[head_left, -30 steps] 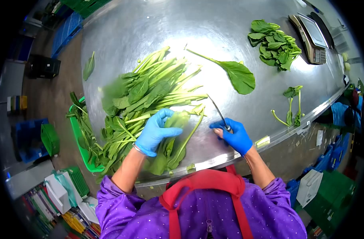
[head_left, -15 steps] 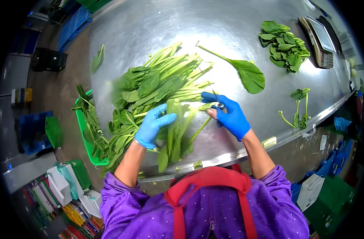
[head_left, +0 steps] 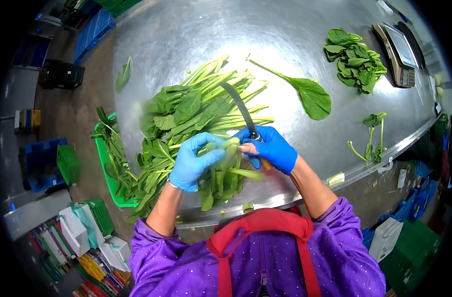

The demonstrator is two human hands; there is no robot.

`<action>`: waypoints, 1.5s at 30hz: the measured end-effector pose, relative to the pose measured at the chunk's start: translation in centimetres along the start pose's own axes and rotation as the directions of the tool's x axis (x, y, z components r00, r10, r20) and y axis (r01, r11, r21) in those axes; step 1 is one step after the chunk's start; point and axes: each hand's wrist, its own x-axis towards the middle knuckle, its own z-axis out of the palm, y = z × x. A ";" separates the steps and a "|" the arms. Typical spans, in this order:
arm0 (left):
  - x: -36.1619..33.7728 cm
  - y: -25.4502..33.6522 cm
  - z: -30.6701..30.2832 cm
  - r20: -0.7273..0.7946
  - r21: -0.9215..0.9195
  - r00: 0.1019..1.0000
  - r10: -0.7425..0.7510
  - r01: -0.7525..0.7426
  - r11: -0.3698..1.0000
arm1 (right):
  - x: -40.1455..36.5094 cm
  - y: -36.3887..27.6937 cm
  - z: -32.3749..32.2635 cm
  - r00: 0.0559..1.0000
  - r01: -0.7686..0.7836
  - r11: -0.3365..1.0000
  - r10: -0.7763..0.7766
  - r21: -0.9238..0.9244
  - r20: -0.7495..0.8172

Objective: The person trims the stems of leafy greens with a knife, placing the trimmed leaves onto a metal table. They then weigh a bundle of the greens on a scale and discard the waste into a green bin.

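Note:
My left hand, in a light blue glove, is closed around a small bunch of leafy green vegetable, its leaves hanging toward the table's near edge. My right hand, in a darker blue glove with the thumb tip bare, grips a knife. The knife's dark curved blade points up and left, over the pile's stems. Both hands meet at the bunch's pale stalk ends, slightly blurred, with my right thumb against them. Just beyond lies a large pile of the same greens, stems to the right.
A single long-stemmed leaf lies right of the pile. Farther right are a heap of greens, a weighing scale and some scraps. A green crate overflowing with greens stands at the metal table's left edge.
My hands have come together at the stalk ends of the bunch. The knife has swung so its blade shows fully, pointing up and left. A cut-looking stalk sticks out below my right hand.

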 end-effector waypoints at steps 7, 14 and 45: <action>0.5 -0.8 1.0 -0.099 0.406 0.946 0.308 -0.245 0.880 | 0.8 -0.2 1.0 0.995 0.019 0.997 -0.025 -0.072 -0.093; 3.0 -0.4 -6.1 -0.083 0.923 0.787 0.611 -0.171 0.345 | 0.5 1.6 -0.5 0.985 -0.163 0.986 0.161 0.022 0.063; -2.7 -1.5 1.6 -0.103 -0.435 0.975 -0.195 0.132 0.891 | -1.1 3.6 -2.8 0.972 -0.212 0.874 0.139 -0.438 -0.192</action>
